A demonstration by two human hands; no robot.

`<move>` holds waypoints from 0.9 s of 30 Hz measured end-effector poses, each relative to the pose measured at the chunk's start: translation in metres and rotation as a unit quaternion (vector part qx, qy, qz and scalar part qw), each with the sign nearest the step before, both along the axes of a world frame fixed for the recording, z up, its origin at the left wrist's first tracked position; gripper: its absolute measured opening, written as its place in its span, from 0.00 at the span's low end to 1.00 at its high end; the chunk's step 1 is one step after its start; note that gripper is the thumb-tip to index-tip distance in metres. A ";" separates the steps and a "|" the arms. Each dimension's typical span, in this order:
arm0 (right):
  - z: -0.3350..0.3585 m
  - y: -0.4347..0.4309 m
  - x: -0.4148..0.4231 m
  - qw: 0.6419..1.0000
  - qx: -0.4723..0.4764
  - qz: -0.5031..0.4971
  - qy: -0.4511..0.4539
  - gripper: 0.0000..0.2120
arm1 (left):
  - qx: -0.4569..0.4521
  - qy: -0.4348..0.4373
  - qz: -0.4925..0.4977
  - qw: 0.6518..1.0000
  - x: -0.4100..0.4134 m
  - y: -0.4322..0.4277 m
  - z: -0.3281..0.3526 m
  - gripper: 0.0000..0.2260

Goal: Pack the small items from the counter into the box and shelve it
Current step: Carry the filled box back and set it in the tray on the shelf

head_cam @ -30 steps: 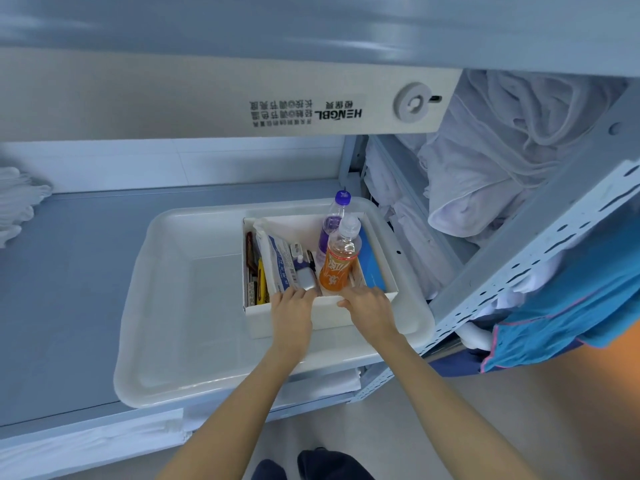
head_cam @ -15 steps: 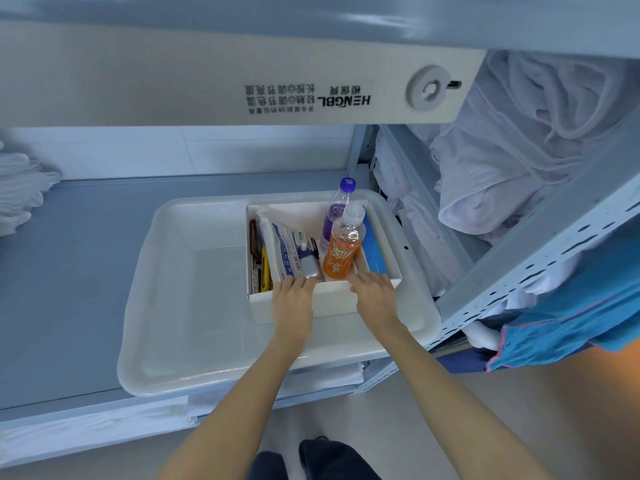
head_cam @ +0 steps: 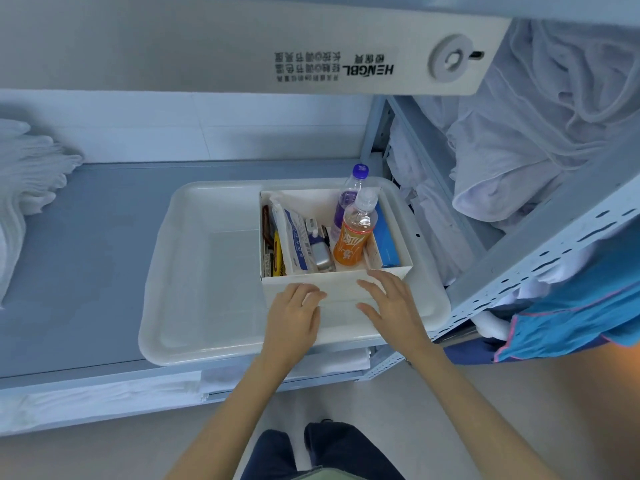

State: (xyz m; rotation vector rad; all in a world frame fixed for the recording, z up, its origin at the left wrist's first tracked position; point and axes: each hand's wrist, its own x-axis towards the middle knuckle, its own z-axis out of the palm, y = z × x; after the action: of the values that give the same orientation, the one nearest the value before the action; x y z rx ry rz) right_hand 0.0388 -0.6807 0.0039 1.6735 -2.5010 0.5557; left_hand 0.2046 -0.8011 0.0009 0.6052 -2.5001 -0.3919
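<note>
The box [head_cam: 341, 289] sits just ahead of the 2 hands, its near wall running crosswise, left hand [head_cam: 292, 318] and right hand [head_cam: 393, 308] equally close, fingers [head_cam: 304, 296] loosely spread, holding nothing.

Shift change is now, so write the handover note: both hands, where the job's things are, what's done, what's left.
Left hand: open, holding nothing, at the near wall of the box.
Right hand: open, fingers spread, by the same wall.
The box sits at the right end of the white tray on the blue shelf, holding the orange bottle, purple bottle and a packet.
Done: packed and shelved.
Left: likely just draw the hands away; counter out of view, so check it.
</note>
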 end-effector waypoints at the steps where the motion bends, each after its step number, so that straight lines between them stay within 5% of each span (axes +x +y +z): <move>1: -0.002 0.006 0.006 1.000 -0.007 -0.005 0.002 0.16 | 0.008 -0.019 -0.008 1.000 0.010 0.005 -0.002 0.08; 9: -0.007 0.030 0.030 0.998 0.052 0.029 0.012 0.19 | 0.001 -0.159 -0.051 0.986 0.032 0.010 -0.011 0.16; 14: -0.010 0.028 0.022 0.994 0.096 0.028 0.034 0.20 | 0.013 -0.252 -0.017 0.967 0.021 0.003 -0.016 0.12; 21: -0.008 0.009 0.017 0.980 0.200 0.000 0.022 0.27 | -0.023 -0.298 0.000 0.954 0.011 -0.016 -0.011 0.09; 27: -0.003 0.012 0.003 0.969 0.235 0.044 -0.059 0.22 | -0.013 -0.309 0.023 0.951 0.009 -0.009 -0.013 0.11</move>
State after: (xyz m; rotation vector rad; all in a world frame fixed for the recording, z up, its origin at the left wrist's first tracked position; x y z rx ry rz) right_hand 0.0414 -0.6684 0.0006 1.9573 -2.8206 0.0617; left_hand 0.2135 -0.8103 -0.0123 0.8817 -3.0669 -0.1622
